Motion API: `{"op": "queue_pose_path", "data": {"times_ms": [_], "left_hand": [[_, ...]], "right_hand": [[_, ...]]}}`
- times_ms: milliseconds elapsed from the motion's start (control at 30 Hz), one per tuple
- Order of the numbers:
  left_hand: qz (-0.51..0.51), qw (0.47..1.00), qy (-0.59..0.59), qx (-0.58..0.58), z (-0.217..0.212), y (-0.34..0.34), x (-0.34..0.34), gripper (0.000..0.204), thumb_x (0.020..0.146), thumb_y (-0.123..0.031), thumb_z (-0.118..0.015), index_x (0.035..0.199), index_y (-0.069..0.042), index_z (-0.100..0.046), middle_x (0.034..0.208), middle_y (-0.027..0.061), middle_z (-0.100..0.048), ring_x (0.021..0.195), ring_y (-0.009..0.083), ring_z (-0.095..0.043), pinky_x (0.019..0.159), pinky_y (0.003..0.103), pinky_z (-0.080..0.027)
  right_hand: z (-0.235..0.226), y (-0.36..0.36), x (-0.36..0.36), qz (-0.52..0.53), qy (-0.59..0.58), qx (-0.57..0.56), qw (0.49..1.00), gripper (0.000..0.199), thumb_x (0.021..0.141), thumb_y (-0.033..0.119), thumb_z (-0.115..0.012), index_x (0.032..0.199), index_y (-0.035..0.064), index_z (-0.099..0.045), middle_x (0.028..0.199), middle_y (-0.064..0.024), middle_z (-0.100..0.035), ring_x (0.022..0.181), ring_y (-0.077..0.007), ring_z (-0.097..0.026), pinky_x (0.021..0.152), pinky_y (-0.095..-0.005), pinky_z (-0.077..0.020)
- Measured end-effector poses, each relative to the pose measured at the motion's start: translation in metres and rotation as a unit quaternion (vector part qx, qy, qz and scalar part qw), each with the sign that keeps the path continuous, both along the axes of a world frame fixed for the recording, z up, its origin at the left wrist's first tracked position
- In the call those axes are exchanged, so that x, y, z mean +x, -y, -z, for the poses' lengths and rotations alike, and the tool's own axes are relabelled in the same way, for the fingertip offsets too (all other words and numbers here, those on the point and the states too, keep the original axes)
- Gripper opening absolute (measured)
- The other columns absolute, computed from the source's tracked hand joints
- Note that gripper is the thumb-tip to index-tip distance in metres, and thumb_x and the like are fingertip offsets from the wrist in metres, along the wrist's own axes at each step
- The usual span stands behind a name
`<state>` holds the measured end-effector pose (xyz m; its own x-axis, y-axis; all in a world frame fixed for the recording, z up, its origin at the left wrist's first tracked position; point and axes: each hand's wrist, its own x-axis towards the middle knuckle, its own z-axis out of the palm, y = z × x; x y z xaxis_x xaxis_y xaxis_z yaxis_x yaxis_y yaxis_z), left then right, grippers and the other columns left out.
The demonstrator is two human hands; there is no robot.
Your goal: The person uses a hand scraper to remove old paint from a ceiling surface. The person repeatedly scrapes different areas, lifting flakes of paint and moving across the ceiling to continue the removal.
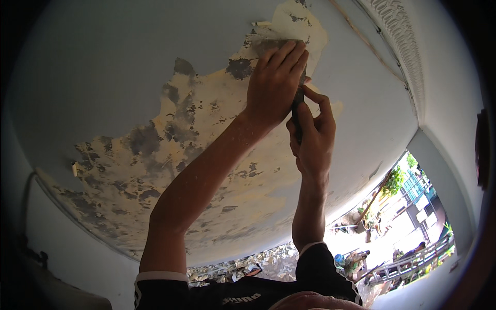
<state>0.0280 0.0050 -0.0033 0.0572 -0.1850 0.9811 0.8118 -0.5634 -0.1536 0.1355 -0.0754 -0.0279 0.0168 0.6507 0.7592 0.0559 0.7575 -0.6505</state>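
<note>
A scraper (297, 101) with a dark handle and a wide grey blade lies against the painted surface above me. My right hand (313, 135) is wrapped round its handle, thumb and fingers closed. The fingers of my left hand (275, 85) press together over the blade; its thumb is hidden. Around the blade spreads a large bare cream patch (222, 137) with dark grey flecks and ragged paint edges. Blue-grey paint (119, 67) still covers the surface to the left. Part of the blade is hidden beneath my left fingers.
A thin pipe or cable (369, 44) runs along the upper right, by a patterned moulding (395, 31). At the lower right a bright opening shows a ladder (413, 266) and green plants (393, 182). Pale, crumpled debris (281, 258) lies below, behind my shoulders.
</note>
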Motion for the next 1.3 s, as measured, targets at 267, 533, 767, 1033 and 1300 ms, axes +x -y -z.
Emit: {"op": "queue_pose_path", "data": {"times_ms": [267, 533, 767, 1033, 1300], "left_hand": [[-0.020, 0.999, -0.014, 0.020, -0.022, -0.004, -0.013, 0.042, 0.094, -0.023, -0.069, 0.130, -0.002, -0.065, 0.136, 0.0096, -0.066, 0.132, 0.0244, -0.056, 0.110, 0.042, -0.040], [-0.046, 0.998, -0.040, 0.031, -0.074, -0.001, -0.023, 0.043, 0.094, -0.027, -0.067, 0.130, -0.002, -0.065, 0.136, 0.0110, -0.065, 0.132, 0.0238, -0.056, 0.111, 0.041, -0.039], [-0.055, 0.995, -0.062, 0.063, -0.093, -0.008, -0.035, 0.041, 0.094, -0.027, -0.068, 0.128, -0.004, -0.067, 0.135, 0.0088, -0.066, 0.131, 0.0245, -0.056, 0.113, 0.042, -0.038], [-0.040, 0.993, -0.061, 0.092, -0.096, -0.020, -0.029, 0.041, 0.090, -0.016, -0.066, 0.129, -0.005, -0.067, 0.134, 0.0085, -0.067, 0.130, 0.0256, -0.057, 0.112, 0.042, -0.039], [-0.039, 0.997, -0.054, 0.036, -0.051, 0.003, -0.026, 0.043, 0.093, -0.019, -0.067, 0.133, -0.003, -0.064, 0.138, 0.0120, -0.064, 0.132, 0.0269, -0.056, 0.112, 0.043, -0.039]], "right_hand": [[-0.017, -0.005, -0.013, 0.001, -0.004, 0.010, 1.000, 0.030, 0.106, 0.010, -0.049, 0.131, -0.0043, -0.055, 0.060, 0.0007, -0.055, 0.042, 0.0009, -0.040, 0.034, -0.0181, -0.0266], [-0.058, -0.005, -0.020, -0.027, -0.025, 0.027, 0.999, 0.032, 0.106, 0.015, -0.052, 0.134, -0.0012, -0.054, 0.059, -0.0005, -0.055, 0.039, 0.0001, -0.039, 0.033, -0.0185, -0.0257], [-0.073, -0.014, -0.029, -0.084, -0.056, 0.051, 0.994, 0.036, 0.105, 0.017, -0.055, 0.135, -0.0031, -0.052, 0.063, -0.0029, -0.057, 0.040, -0.0004, -0.038, 0.034, -0.0193, -0.0267], [-0.065, -0.020, -0.023, -0.053, -0.045, 0.047, 0.996, 0.036, 0.105, 0.015, -0.053, 0.136, -0.0034, -0.051, 0.063, -0.0030, -0.058, 0.040, -0.0012, -0.038, 0.033, -0.0201, -0.0254], [-0.039, -0.008, -0.015, -0.019, 0.004, 0.016, 1.000, 0.031, 0.104, 0.015, -0.052, 0.130, -0.0021, -0.055, 0.065, -0.0028, -0.059, 0.052, -0.0052, -0.051, 0.046, -0.0229, -0.0365]]}}
